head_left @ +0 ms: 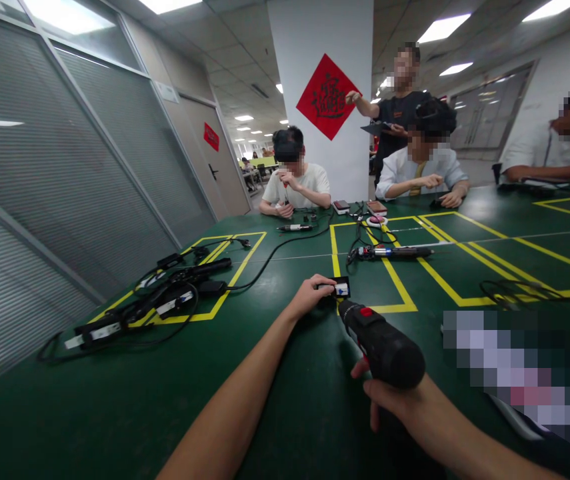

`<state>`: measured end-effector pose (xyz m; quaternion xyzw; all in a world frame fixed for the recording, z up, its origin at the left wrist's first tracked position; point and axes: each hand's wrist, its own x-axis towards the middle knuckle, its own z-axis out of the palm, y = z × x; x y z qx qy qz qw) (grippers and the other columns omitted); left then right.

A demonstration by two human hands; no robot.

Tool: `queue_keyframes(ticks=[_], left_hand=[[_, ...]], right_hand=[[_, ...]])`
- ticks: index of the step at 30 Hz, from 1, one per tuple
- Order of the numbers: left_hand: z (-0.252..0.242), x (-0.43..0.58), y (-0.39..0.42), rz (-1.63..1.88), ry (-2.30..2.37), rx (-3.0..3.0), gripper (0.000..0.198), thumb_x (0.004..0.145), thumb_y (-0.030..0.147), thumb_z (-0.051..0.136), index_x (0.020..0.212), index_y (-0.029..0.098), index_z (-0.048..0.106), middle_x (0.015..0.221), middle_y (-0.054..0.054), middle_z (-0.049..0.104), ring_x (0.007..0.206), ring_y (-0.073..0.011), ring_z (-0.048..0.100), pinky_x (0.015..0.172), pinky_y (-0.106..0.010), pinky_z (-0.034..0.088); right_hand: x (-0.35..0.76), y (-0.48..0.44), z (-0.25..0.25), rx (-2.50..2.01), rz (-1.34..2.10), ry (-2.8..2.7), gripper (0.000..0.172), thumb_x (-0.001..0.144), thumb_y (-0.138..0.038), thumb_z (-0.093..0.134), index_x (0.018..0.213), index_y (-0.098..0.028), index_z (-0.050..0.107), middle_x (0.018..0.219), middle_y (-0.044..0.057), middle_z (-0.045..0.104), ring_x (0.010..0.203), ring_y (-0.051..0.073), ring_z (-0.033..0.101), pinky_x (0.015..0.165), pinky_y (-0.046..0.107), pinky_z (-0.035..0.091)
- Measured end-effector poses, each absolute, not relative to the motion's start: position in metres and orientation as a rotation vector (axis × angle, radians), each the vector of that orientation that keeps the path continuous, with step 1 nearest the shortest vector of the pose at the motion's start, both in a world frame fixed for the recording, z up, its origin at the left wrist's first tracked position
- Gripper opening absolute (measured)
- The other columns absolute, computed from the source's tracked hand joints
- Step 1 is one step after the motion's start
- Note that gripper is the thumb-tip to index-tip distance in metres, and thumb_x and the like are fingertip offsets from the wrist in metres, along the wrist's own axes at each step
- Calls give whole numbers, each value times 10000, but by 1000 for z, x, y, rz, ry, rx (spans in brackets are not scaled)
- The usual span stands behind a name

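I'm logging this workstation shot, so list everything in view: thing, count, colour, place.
table: one, dark green with yellow taped boxes, fills the lower frame.
small part: one, black with a white face, on the yellow tape line, centre.
electric screwdriver: one, black with a red button, lower centre.
tools and cables: a tangled heap, black, in the left yellow box.
second screwdriver: one, dark, lying mid-table.
red paper decoration: one, on the white pillar.
other people: four, far side of the table.
left hand: holds the small part.
right hand: holds the electric screwdriver.
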<state>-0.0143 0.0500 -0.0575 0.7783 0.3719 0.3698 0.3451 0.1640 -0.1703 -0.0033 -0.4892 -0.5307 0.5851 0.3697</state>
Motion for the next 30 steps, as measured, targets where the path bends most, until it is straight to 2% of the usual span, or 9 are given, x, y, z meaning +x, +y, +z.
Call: queue_keyframes(ticks=[3,6,10,20,30], left_hand=[[-57,-14,49,957,978,2014,254,735,314,548,923,183,659,938,-51,593,919,-179,532,855,-297,387],[-56,-14,48,958,985,2009,255,738,316,544,924,183,657,942,-53,593,923,-179,532,859,-297,386],[-56,-13,48,947,1005,2005,255,738,314,545,927,185,656,957,-52,594,931,-177,533,865,-296,386],[-61,-15,53,960,964,2043,255,743,323,543,932,191,651,942,-47,590,925,-171,533,861,-291,385],[-58,-14,50,955,985,2028,244,739,297,543,925,188,657,935,-51,593,925,-175,534,865,-300,387]], right_hand=[[164,-169,-6,-1208,1524,-1364,151,782,-260,495,901,-167,492,739,12,577,515,105,526,508,256,412],[165,-169,-4,-1248,1511,-1381,110,785,-253,496,848,-162,498,650,-15,547,510,102,511,532,260,417],[165,-169,-1,-1246,1491,-1393,84,775,-232,500,820,-161,501,656,-19,539,502,94,502,541,260,413],[164,-168,-1,-1289,1470,-1416,85,766,-211,487,830,-156,493,521,-35,525,492,113,502,544,267,389],[164,-170,6,-1270,1491,-1414,158,793,-279,482,868,-143,510,581,-24,544,488,102,504,578,272,407]])
